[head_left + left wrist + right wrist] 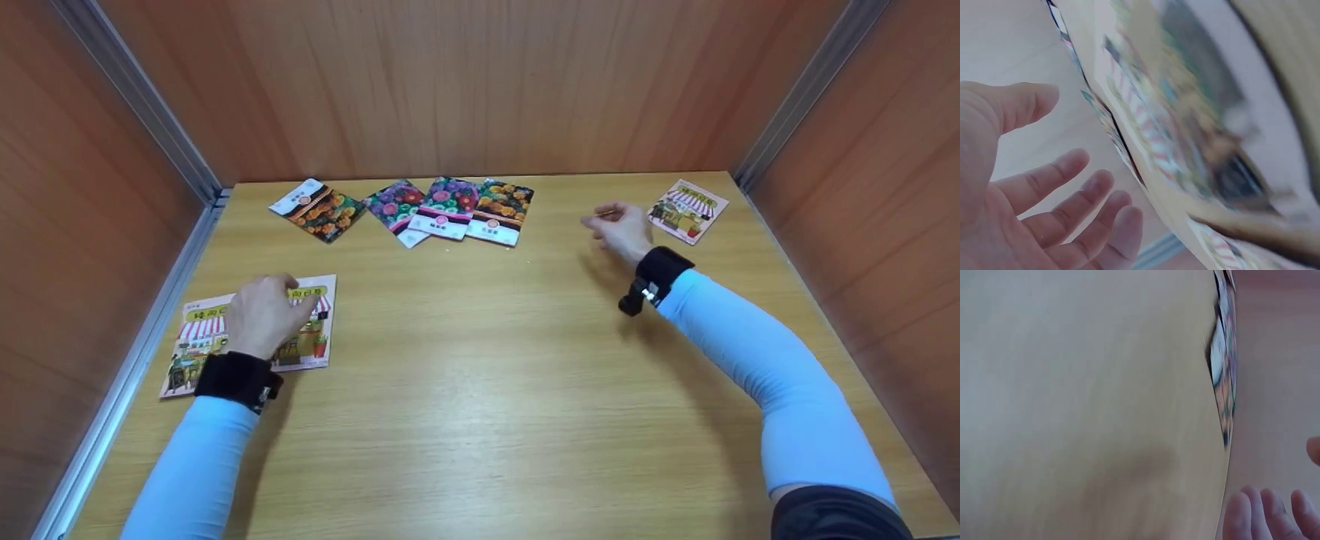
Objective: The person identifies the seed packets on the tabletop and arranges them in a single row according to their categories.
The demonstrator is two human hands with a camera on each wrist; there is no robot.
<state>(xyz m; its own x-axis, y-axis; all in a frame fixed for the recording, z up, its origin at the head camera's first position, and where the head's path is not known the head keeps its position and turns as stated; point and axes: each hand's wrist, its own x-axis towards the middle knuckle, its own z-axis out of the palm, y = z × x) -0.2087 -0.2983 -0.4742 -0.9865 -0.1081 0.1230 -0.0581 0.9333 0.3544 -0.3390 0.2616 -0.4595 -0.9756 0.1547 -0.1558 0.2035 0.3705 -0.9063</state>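
In the head view, my left hand [264,316] hovers over two packets with striped awnings at the left, one [196,351] partly covered and the other [324,341] beside it. The left wrist view has the left fingers [1075,166] loosely bent and apart, holding nothing, with an awning packet [1157,112] near them. My right hand [622,231] is raised over the back right of the table, just left of another awning packet [688,211]. Its relaxed fingers [1275,517] hold nothing in the right wrist view.
Along the back edge lie an orange-flower packet [330,214], two overlapping pink-and-purple flower packets [394,206] [450,199], and a second orange-flower packet [501,206]. Wooden panels [480,90] with metal corner posts [810,90] enclose the table [480,390] at the back and sides.
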